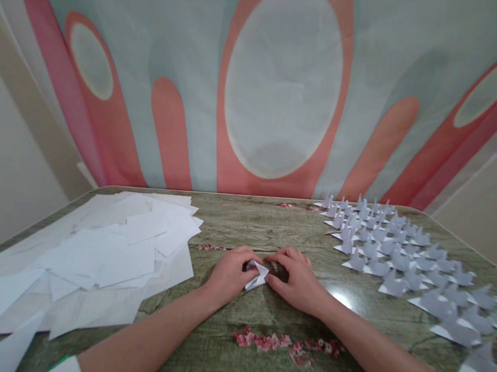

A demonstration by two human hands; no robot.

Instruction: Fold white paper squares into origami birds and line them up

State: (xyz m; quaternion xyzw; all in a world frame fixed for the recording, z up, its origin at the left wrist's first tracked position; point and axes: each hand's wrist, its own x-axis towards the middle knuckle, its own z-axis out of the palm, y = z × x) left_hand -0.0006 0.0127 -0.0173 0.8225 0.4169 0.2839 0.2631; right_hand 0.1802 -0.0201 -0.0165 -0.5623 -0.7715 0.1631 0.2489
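Note:
Between my hands, low over the middle of the table, is a small folded white paper [257, 276] with pointed, partly raised flaps. My left hand [232, 271] is closed on its left side, thumb and index finger pinching it. My right hand [295, 278] curls in from the other side, with the thumb at the paper's right edge and the index fingertip near its top. The other fingers of both hands are bent and partly hidden behind the knuckles.
Loose white paper sheets [99, 255] lie in a spread pile on the left. Rows of folded white paper birds [400, 259] stand on the right. The wood-patterned table [210, 350] has printed pink flowers. Behind its far edge hangs a patterned backdrop [283, 82].

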